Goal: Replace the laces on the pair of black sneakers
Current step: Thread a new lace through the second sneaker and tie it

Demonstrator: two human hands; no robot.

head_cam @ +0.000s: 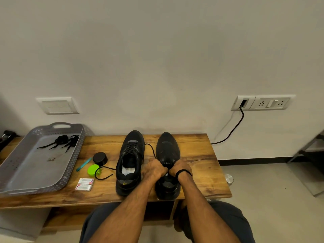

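Right black sneaker (167, 151), dark mesh upper and thick sole, stands toe to the wall on the brown wooden table (198, 155), heel at the near edge. Both hands are curled over its tongue, knuckles up: left hand (154, 170) and right hand (180, 168) grip there, fingertips hidden. A thin black lace (151, 149) arcs from the left hand toward the left black sneaker (130, 162) just beside it, which is laced at the front eyelets. Another lace end loops on the table by a green round cap (93, 170). Further left lie a black round tin (100, 158), a teal pen-shaped tool (84, 163) and two small white boxes (85, 184). A grey perforated plastic tray (35, 172) holds bundled black laces (64, 141).
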